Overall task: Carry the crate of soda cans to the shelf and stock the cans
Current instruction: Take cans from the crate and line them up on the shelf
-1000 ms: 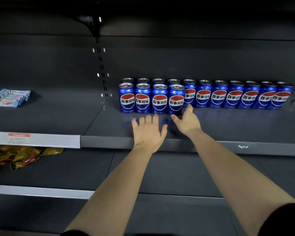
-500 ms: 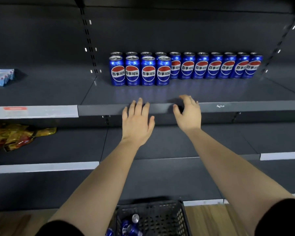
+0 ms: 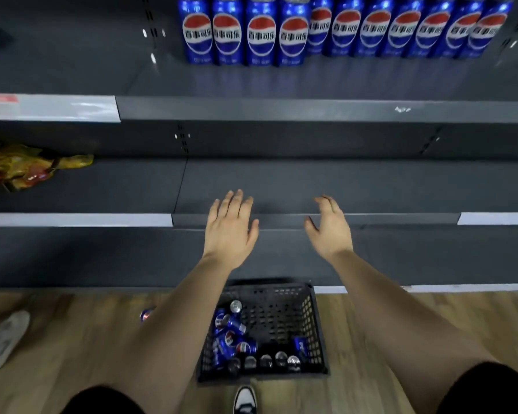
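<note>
Blue soda cans [image 3: 260, 31] stand upright in rows on the upper dark shelf [image 3: 281, 110], with several forming a front row at the left. A black plastic crate [image 3: 284, 312] sits on the wooden floor below, holding several loose cans [image 3: 232, 333], some lying down and some upright along its near wall. One can [image 3: 146, 314] lies on the floor left of the crate, partly hidden by my left arm. My left hand [image 3: 229, 231] and my right hand [image 3: 329, 228] hover empty with fingers spread, in front of a lower shelf and above the crate.
Yellow snack bags [image 3: 27, 165] lie on the middle shelf at the left. Another person's grey shoe [image 3: 0, 339] is at the left on the floor. My own shoe tip [image 3: 245, 398] shows just in front of the crate.
Both hands have dropped from the upper shelf's edge down toward the lower shelf. The view has tilted downward, bringing the whole crate and the floor into sight.
</note>
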